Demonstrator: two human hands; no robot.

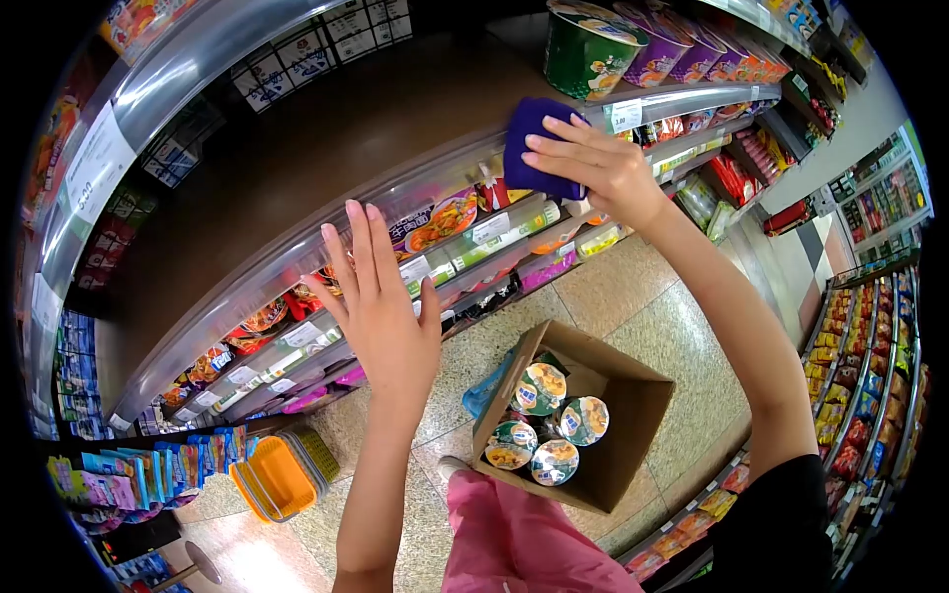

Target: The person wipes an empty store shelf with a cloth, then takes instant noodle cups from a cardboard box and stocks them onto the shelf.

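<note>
A folded purple cloth [539,153] lies under the fingers of my right hand [608,173], against the front edge of the shelf [435,183], just below the green noodle tub [590,49]. My left hand [381,306] is raised in front of the same shelf edge further left, fingers stretched out, holding nothing. Below, on the floor, an open cardboard box [638,420] holds several cup noodles [583,420] with green and white lids.
Purple noodle tubs [652,44] stand beside the green one. Packaged noodles [440,222] fill the lower shelves. Orange and yellow baskets [277,477] are on the floor at the lower left. Snack racks [855,395] line the right side.
</note>
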